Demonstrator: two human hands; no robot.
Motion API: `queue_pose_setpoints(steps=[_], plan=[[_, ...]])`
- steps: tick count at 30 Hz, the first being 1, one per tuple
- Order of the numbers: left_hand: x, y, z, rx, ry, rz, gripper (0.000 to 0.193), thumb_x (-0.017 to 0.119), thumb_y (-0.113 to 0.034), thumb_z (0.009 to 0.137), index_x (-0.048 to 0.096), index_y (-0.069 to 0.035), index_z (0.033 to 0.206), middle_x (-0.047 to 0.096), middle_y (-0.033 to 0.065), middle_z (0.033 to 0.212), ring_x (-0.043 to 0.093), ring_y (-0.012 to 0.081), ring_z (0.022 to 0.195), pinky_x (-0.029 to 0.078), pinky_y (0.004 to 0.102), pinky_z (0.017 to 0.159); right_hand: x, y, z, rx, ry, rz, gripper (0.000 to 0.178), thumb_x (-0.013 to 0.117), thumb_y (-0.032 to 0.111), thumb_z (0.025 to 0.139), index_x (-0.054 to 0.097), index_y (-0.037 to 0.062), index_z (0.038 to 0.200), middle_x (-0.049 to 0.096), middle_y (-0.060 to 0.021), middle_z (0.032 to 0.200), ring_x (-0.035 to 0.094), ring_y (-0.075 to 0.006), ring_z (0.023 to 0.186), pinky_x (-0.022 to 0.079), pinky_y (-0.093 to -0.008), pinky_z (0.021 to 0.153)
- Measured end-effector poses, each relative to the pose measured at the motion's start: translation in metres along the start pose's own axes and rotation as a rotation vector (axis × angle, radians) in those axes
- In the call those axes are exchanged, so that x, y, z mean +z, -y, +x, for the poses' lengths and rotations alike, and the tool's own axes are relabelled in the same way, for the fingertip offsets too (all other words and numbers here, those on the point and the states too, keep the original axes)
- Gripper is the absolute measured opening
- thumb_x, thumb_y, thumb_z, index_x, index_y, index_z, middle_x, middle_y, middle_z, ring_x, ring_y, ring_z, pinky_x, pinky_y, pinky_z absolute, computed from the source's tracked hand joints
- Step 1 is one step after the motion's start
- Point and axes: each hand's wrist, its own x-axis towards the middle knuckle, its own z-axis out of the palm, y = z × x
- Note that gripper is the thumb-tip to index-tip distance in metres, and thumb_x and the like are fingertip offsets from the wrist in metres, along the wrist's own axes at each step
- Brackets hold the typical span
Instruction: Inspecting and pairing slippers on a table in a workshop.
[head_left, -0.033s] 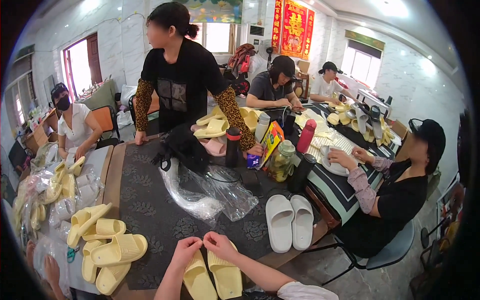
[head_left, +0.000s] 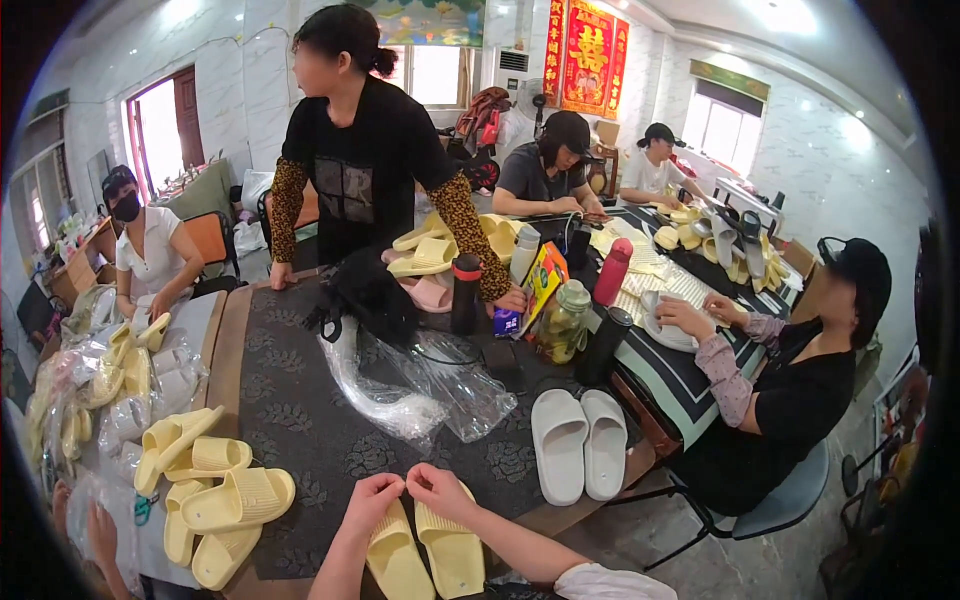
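L hand (head_left: 371,503) & R hand (head_left: 441,493) nearly meet, fingertips bunched, over pr. of pale-yellow ribbed slippers (head_left: 451,556); can't tell if anything's gripped. Lt-grey smooth slides (head_left: 560,452) nearby, to R.

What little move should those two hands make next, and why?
Perhaps ease the left hand and right hand slightly apart: both are curled and nearly meet over the nearest pair of yellow slippers, partly hiding them from this view. Whether either hand pinches something thin is too small to tell.
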Motion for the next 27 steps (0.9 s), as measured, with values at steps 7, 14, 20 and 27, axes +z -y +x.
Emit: queue_pose_setpoints(steps=[7, 14, 20, 27], plan=[[-0.003, 0.008, 0.004, 0.048, -0.005, 0.089, 0.009, 0.066, -0.013, 0.088, 0.068, -0.005, 0.091, 0.058, -0.0079, 0.076, 0.049, 0.0018, 0.068, 0.038, 0.0191, 0.06, 0.001, -0.002, -0.001, 0.001, 0.012, 0.006, 0.012, 0.061, 0.014, 0.091, 0.058, 0.0029, 0.091, 0.056, 0.0034, 0.077, 0.051, -0.0039, 0.071, 0.044, -0.0221, 0.063], [0.003, -0.002, -0.002, 0.095, -0.11, -0.022, 0.009, 0.065, -0.013, 0.088, 0.067, -0.004, 0.09, 0.059, -0.0065, 0.077, 0.051, 0.0026, 0.071, 0.04, 0.0201, 0.063, 0.002, -0.003, -0.001, -0.039, -0.079, 0.075, 0.014, 0.063, 0.016, 0.091, 0.062, 0.003, 0.096, 0.063, 0.0, 0.079, 0.056, -0.0063, 0.069, 0.047, -0.0242, 0.063], [0.002, 0.005, 0.001, 0.181, -0.112, 0.124, 0.01, 0.063, -0.013, 0.09, 0.066, -0.003, 0.09, 0.058, -0.0064, 0.075, 0.051, 0.0033, 0.07, 0.041, 0.0202, 0.063, 0.0, -0.007, 0.0, -0.038, -0.086, 0.034, 0.013, 0.064, 0.014, 0.091, 0.063, 0.0028, 0.097, 0.063, 0.0014, 0.081, 0.056, -0.005, 0.071, 0.046, -0.022, 0.064], [-0.001, 0.013, 0.004, 0.184, -0.159, -0.044, 0.01, 0.065, -0.012, 0.089, 0.065, -0.003, 0.093, 0.059, -0.0052, 0.079, 0.052, 0.0032, 0.073, 0.042, 0.0206, 0.064, -0.002, -0.007, 0.0, 0.007, -0.158, 0.11, 0.012, 0.065, 0.014, 0.09, 0.064, 0.0035, 0.096, 0.061, 0.0029, 0.08, 0.055, -0.0042, 0.073, 0.046, -0.022, 0.065]])
